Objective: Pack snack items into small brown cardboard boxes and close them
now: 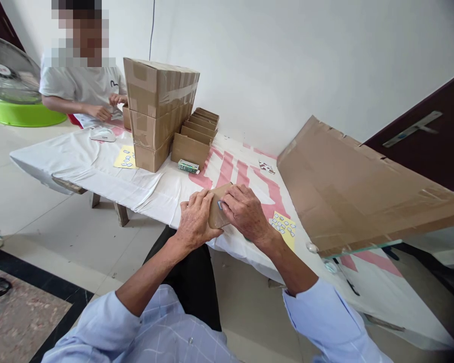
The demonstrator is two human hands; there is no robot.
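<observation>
A small brown cardboard box (218, 214) is held over the near edge of the cloth-covered table. My left hand (196, 217) grips it from the left side, with the thumb along the near edge and the fingers on the top. My right hand (245, 209) is closed at the box's right side, its fingertips pinching a small blue-edged sticker (220, 205) against the top face. The right fingers cover part of the sticker and the box. To the right of this hand lies a yellow sheet (284, 229) bearing several similar small stickers.
Taped cartons (146, 128) stand stacked at the left, beside a row of open boxes (191, 146) and a small green box (188, 166). A large cardboard panel (363, 186) leans at the right. Across the table sits a co-worker (83, 91), near another yellow sheet (125, 157).
</observation>
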